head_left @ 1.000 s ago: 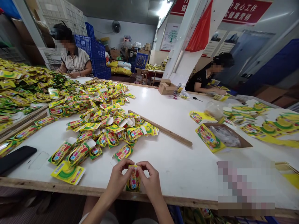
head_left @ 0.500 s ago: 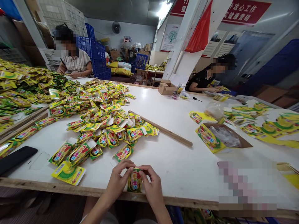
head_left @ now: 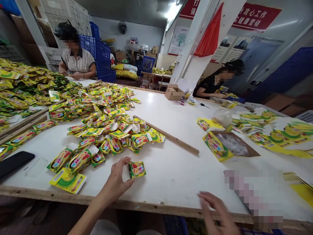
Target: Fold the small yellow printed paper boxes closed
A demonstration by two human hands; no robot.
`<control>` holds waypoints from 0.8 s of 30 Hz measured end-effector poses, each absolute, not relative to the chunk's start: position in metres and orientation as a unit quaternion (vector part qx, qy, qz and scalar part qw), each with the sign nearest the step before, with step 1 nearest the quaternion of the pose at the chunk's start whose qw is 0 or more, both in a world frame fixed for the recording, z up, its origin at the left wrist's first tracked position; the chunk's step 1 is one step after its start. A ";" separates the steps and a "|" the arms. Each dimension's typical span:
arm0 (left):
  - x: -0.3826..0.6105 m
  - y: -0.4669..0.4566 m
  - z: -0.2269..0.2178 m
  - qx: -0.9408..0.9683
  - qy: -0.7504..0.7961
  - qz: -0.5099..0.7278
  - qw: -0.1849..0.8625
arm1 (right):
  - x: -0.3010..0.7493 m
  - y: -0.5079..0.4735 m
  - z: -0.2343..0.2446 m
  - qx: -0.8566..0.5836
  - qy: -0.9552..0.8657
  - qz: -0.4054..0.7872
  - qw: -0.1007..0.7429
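My left hand [head_left: 117, 178] is closed around the open left end of a small yellow-green candy box [head_left: 138, 169] printed "TWINS", between thumb and fingers. A pale flap shows at that end, and what is inside is too dark to make out. My right hand [head_left: 217, 212] is off to the right at the table's front edge, its fingers stretched and slightly blurred, with nothing visible in them. Just beyond my left hand lies a heap of similar boxes [head_left: 113, 143], many with white flaps up. One yellow box [head_left: 68, 181] rests flat near the front edge.
A wooden stick [head_left: 171, 137] lies across the white table [head_left: 166, 169]. At right stand an open carton [head_left: 217, 147] with clear plastic inside and flat printed sheets [head_left: 281, 133]. A black phone [head_left: 17, 163] is at far left. Two people sit across the table.
My hands have parted: the right swung right to the table edge, the left moved left and up. The upright box between them is gone from there, as is the loose box nearest them.
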State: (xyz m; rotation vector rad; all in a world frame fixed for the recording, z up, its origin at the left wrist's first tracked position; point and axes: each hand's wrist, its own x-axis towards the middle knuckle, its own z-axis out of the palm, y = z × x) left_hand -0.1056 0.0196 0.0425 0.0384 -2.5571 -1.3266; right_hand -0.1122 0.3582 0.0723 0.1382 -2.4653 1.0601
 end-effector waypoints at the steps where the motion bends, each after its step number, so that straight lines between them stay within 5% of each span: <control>1: -0.104 0.020 0.051 -0.012 -0.868 -0.482 0.119 | -0.116 0.333 0.068 0.086 -0.882 0.423 0.190; 8: -0.099 0.016 0.073 -0.070 -0.804 -0.585 0.075 | -0.143 0.204 0.046 0.201 -0.790 0.579 0.001; 24: -0.106 0.031 0.024 0.030 -0.682 -0.728 0.064 | -0.138 0.191 0.018 0.127 -0.750 0.649 -0.030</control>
